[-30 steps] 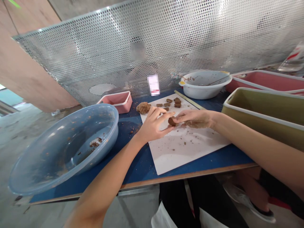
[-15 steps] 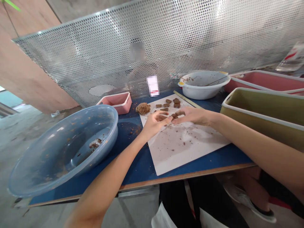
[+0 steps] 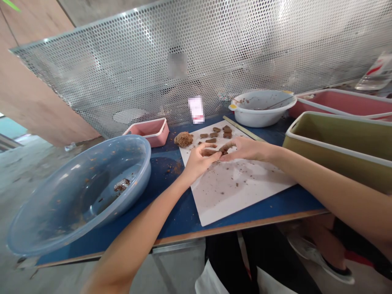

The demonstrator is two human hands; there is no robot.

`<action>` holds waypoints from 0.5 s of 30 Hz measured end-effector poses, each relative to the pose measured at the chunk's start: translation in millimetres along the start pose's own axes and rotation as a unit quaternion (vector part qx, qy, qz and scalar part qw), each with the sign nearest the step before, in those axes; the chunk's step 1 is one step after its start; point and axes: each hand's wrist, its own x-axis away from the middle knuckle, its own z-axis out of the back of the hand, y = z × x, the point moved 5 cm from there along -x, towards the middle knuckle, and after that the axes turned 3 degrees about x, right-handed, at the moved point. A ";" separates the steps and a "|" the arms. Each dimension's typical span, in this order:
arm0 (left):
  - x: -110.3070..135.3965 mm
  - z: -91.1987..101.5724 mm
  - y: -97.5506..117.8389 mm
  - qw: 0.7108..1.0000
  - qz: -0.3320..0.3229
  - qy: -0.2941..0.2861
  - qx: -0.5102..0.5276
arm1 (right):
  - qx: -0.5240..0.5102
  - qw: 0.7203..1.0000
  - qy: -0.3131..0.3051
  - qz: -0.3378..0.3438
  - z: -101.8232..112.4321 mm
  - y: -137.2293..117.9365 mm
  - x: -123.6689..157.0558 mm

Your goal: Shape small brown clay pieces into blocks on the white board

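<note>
Above a white board [image 3: 228, 200] dotted with brown crumbs, my two hands meet over a small brown clay piece [image 3: 224, 152]. Fingertips of my left hand [image 3: 200, 160] press its near left side, with the thumb and fingers curved towards each other. My right hand [image 3: 246, 150] pinches the same piece from the right. Much of the clay is hidden by fingers. Several short clay pieces [image 3: 211, 141] lie on the board just beyond my hands. At the board's far left corner rests a rough, crumbly light-brown lump [image 3: 184, 139].
Left stands a large blue basin [image 3: 76, 222] with debris inside; behind it is a small pink tub [image 3: 159, 139]. A white basin [image 3: 260, 118], a green planter box [image 3: 330, 143] and a pink box [image 3: 343, 100] line the right. A pale stick [image 3: 241, 128] lies near the board. Perforated metal [image 3: 122, 73] rises behind.
Both hands stay together around the clay piece, with small finger shifts. The right fingers now cover the piece a little more. The whole view has shifted slightly.
</note>
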 end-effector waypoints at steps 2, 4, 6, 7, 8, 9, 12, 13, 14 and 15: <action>1.0 -1.3 -0.9 0.999 0.023 0.006 0.031 | -0.002 1.000 -0.007 -0.004 -0.7 -1.5 1.0; 1.7 -1.2 -0.9 0.997 0.044 0.022 0.056 | -0.006 1.000 -0.003 -0.015 -0.9 -2.6 2.4; 1.9 0.2 -0.4 0.994 0.060 0.041 0.076 | -0.015 1.000 0.012 -0.024 -0.3 -3.6 4.0; 1.9 1.0 -0.3 0.993 0.067 0.049 0.085 | -0.024 0.999 0.017 -0.025 -0.3 -4.4 4.8; 1.8 1.5 -0.3 0.991 0.074 0.052 0.096 | -0.035 0.999 0.020 -0.022 -0.7 -5.5 5.5; 1.6 1.9 -0.5 0.990 0.080 0.054 0.106 | -0.045 0.999 0.018 -0.016 -1.5 -6.8 6.1; 1.2 3.0 -2.5 0.986 0.093 0.061 0.125 | -0.054 0.998 0.008 0.003 -4.0 -10.6 6.6; 1.2 3.4 -3.5 0.985 0.097 0.067 0.128 | -0.051 0.999 0.002 0.011 -5.1 -11.9 6.4; 1.2 3.6 -4.6 0.983 0.102 0.073 0.132 | -0.048 0.999 -0.004 0.019 -6.2 -12.9 6.0; 1.1 3.8 -5.7 0.982 0.108 0.078 0.136 | -0.044 0.999 -0.010 0.026 -7.2 -13.7 5.5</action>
